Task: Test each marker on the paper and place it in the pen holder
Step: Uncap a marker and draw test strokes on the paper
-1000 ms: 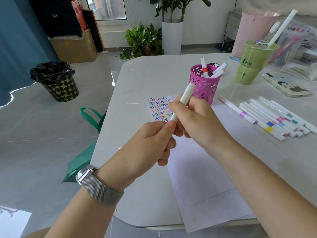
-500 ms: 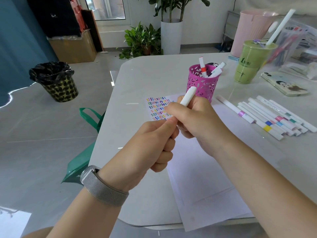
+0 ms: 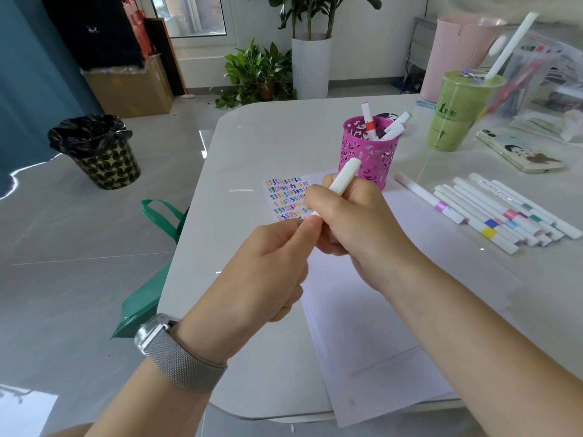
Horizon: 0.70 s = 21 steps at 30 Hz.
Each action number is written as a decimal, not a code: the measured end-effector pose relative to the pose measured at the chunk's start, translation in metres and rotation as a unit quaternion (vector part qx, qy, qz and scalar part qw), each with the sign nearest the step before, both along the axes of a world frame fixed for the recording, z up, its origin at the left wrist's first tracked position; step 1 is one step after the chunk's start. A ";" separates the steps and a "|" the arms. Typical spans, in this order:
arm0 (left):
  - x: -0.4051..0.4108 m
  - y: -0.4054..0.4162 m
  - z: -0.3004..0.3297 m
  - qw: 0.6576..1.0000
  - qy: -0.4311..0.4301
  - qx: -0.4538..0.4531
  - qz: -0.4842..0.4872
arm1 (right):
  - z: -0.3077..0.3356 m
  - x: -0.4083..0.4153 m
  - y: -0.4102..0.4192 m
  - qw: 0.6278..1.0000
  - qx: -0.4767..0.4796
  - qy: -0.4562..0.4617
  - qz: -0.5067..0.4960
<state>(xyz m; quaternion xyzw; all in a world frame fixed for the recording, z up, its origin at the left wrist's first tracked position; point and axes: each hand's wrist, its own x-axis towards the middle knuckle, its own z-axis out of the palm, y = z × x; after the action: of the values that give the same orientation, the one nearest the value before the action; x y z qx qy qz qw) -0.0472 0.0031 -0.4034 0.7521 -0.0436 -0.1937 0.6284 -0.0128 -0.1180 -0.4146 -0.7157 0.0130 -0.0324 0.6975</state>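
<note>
A white marker [image 3: 344, 177] is gripped in my right hand [image 3: 353, 222], its far end pointing up toward the pink pen holder [image 3: 367, 156]. My left hand [image 3: 268, 272] pinches the marker's near end, which is hidden between the fingers. Both hands hover over the white paper [image 3: 362, 310], whose far left corner carries rows of coloured test squiggles [image 3: 285, 197]. The holder stands beyond the paper with three markers [image 3: 369, 124] in it. Several white markers [image 3: 492, 212] with coloured bands lie in a row to the right.
A green drink cup [image 3: 457, 115] with a straw, a phone [image 3: 517, 154] and a clear bag stand at the back right. The table's left edge is near; a green bag [image 3: 151, 279] and a bin [image 3: 97, 149] are on the floor.
Both hands have stayed together on the marker and drifted slightly toward me. More of the marker has slid into my right hand, so less sticks out. My left hand's fingers have curled tighter.
</note>
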 end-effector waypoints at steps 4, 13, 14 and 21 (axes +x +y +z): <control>0.014 0.027 -0.003 0.991 -0.023 0.118 0.065 | 0.003 0.012 -0.016 0.990 0.084 -0.016 -0.111; 0.017 0.032 -0.033 0.931 -0.154 0.328 -0.041 | -0.036 0.030 -0.027 0.995 -0.080 -0.032 -0.051; 0.018 0.032 -0.036 0.926 -0.152 0.341 -0.060 | -0.041 0.032 -0.024 0.992 -0.113 -0.031 -0.053; 0.030 0.041 -0.037 0.914 -0.237 0.326 -0.038 | -0.064 0.040 -0.018 0.981 -0.175 -0.036 -0.079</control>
<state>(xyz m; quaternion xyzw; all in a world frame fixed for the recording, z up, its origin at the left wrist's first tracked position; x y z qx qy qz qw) -0.0171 0.0436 -0.4406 0.9370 -0.1540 -0.0371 0.3114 0.0269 -0.1361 -0.4785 -0.8219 0.0382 -0.1146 0.5567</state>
